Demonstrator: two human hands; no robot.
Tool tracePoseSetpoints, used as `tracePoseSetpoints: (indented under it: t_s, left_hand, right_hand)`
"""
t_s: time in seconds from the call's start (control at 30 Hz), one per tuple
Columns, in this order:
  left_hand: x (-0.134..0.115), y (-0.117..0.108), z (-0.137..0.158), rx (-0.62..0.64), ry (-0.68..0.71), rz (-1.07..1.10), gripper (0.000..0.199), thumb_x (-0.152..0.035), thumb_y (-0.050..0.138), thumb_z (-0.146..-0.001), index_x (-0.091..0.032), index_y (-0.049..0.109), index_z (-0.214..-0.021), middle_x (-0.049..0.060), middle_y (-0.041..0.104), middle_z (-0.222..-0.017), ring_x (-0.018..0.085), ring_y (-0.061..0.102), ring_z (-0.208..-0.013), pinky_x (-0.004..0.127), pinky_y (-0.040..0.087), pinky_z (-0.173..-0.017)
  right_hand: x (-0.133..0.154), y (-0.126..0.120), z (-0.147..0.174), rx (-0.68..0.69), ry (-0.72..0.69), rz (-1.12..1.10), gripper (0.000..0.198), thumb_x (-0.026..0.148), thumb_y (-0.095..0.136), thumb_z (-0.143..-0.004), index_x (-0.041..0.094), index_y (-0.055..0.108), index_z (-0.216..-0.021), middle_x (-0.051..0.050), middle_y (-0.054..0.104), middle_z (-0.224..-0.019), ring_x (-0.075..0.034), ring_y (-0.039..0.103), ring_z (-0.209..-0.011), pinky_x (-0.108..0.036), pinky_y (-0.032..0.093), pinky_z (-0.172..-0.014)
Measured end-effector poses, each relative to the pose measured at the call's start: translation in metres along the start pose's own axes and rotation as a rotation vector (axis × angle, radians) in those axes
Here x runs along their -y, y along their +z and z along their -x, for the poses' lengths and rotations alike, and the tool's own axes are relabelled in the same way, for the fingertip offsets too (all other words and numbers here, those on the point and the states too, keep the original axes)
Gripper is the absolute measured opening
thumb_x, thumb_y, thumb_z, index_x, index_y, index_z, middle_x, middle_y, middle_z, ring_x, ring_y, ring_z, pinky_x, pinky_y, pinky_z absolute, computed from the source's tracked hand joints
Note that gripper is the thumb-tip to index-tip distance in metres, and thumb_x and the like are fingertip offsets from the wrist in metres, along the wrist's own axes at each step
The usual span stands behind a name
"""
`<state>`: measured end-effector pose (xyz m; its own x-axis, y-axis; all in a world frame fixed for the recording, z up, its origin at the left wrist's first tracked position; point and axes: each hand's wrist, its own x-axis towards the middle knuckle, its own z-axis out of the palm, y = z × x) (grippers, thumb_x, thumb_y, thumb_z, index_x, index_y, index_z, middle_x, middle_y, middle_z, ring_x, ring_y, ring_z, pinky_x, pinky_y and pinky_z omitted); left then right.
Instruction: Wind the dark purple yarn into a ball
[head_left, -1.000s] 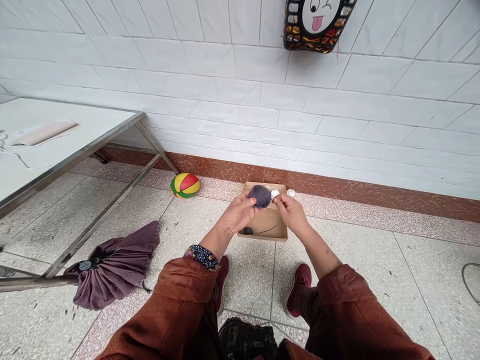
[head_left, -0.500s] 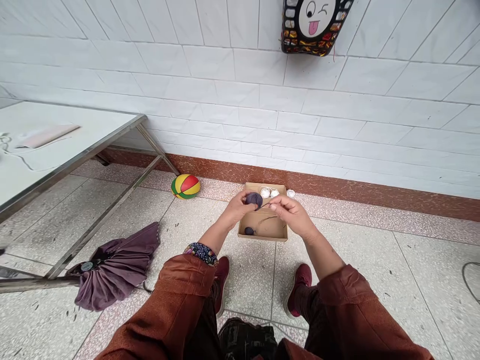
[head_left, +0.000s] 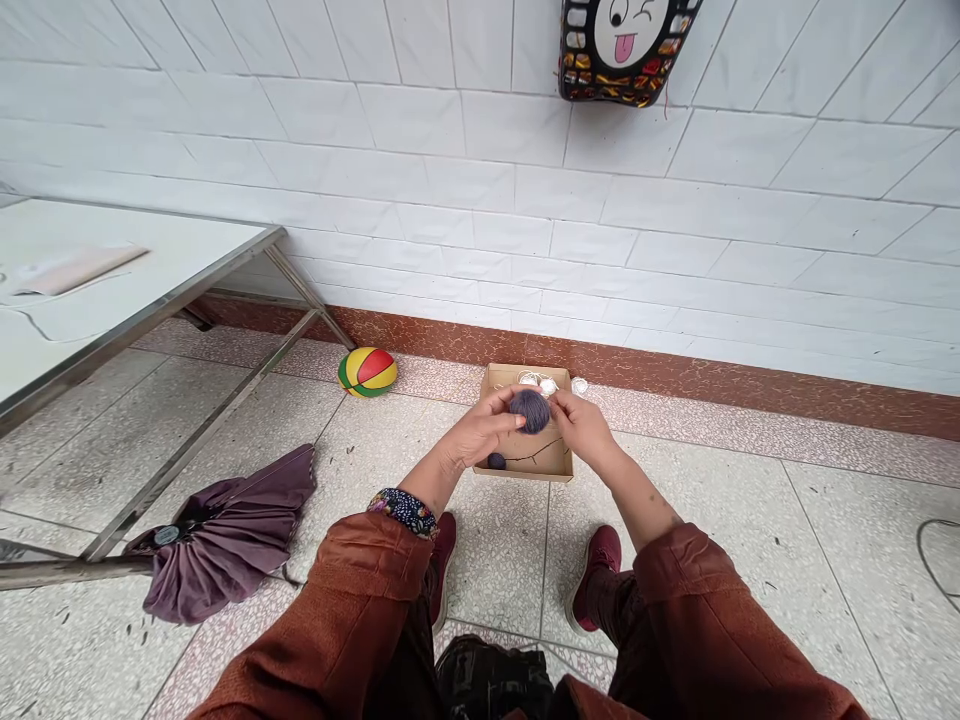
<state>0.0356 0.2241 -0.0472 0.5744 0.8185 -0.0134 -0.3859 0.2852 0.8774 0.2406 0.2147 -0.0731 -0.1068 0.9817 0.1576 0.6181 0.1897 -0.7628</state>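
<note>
A dark purple-grey ball of yarn (head_left: 532, 412) sits in my left hand (head_left: 484, 430), whose thumb and fingers press round its left side. My right hand (head_left: 583, 425) is closed in a pinch at the ball's right side, with the yarn strand at its fingertips. Below both hands on the floor lies a shallow cardboard box (head_left: 525, 476). In its front left corner rests a smaller dark yarn ball (head_left: 496, 461), and a dark strand runs from it up to the right. White yarn balls (head_left: 548, 386) lie at the back of the box, partly hidden by my hands.
One more white ball (head_left: 579, 385) lies just outside the box by the wall. A colourful ball (head_left: 367, 372) is near the leg of the white-topped table (head_left: 187, 240). A folded purple umbrella (head_left: 232, 540) lies at left. A black basket (head_left: 630, 80) hangs on the tiled wall.
The held yarn ball has moved right and slightly nearer, close against my right fingers. My right hand was farther from it, pinching a stretched strand.
</note>
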Motion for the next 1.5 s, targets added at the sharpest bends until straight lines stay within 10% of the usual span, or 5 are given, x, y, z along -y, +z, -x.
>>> tracePoseSetpoints:
  t_s: [0.33,0.73,1.03,1.27,1.5]
  left_hand:
    - [0.011,-0.02,-0.012,-0.543,0.008,-0.162,0.042,-0.025,0.085,-0.063,-0.017,0.065,-0.098,0.004,0.068,-0.096,0.017,0.062,-0.086,0.03,0.051,-0.075]
    - [0.018,-0.007,0.0,0.085,-0.112,-0.271,0.07,-0.021,0.082,-0.069,-0.026,0.061,-0.135,0.008,0.066,-0.122,0.024,0.061,-0.113,0.038,0.045,-0.098]
    - [0.002,-0.005,-0.004,-0.222,-0.059,0.046,0.049,-0.027,0.088,-0.066,-0.018,0.069,-0.11,0.009,0.067,-0.115,0.019,0.065,-0.096,0.031,0.054,-0.08]
    - [0.01,-0.022,-0.011,-0.53,-0.009,-0.131,0.042,-0.032,0.088,-0.063,-0.016,0.066,-0.095,0.004,0.068,-0.095,0.015,0.062,-0.084,0.026,0.047,-0.07]
    - [0.012,-0.019,-0.003,-0.153,-0.146,-0.344,0.048,-0.038,0.082,-0.073,-0.02,0.07,-0.116,0.007,0.069,-0.103,0.017,0.061,-0.088,0.025,0.042,-0.067]
  right_hand:
    - [0.042,0.005,0.017,0.385,-0.301,-0.233,0.028,0.041,0.054,-0.099,0.021,0.06,-0.079,0.003,0.055,-0.068,-0.013,0.047,-0.062,-0.026,0.037,-0.062]
    - [0.009,-0.007,-0.007,-0.149,0.01,-0.242,0.031,0.05,0.056,-0.092,0.022,0.061,-0.079,0.002,0.054,-0.067,-0.016,0.047,-0.063,-0.028,0.037,-0.063]
    - [0.009,0.014,0.001,0.075,0.007,0.086,0.016,0.028,0.051,-0.096,0.022,0.063,-0.087,-0.002,0.063,-0.075,-0.019,0.056,-0.07,-0.027,0.038,-0.064]
    - [0.042,0.006,0.015,0.446,-0.267,-0.233,0.029,0.041,0.051,-0.098,0.021,0.06,-0.079,0.002,0.057,-0.07,-0.014,0.05,-0.065,-0.026,0.039,-0.064]
    - [0.042,-0.02,0.007,0.066,-0.148,-0.426,0.033,0.051,0.054,-0.096,0.021,0.065,-0.088,-0.003,0.065,-0.086,-0.019,0.059,-0.081,-0.031,0.046,-0.075]
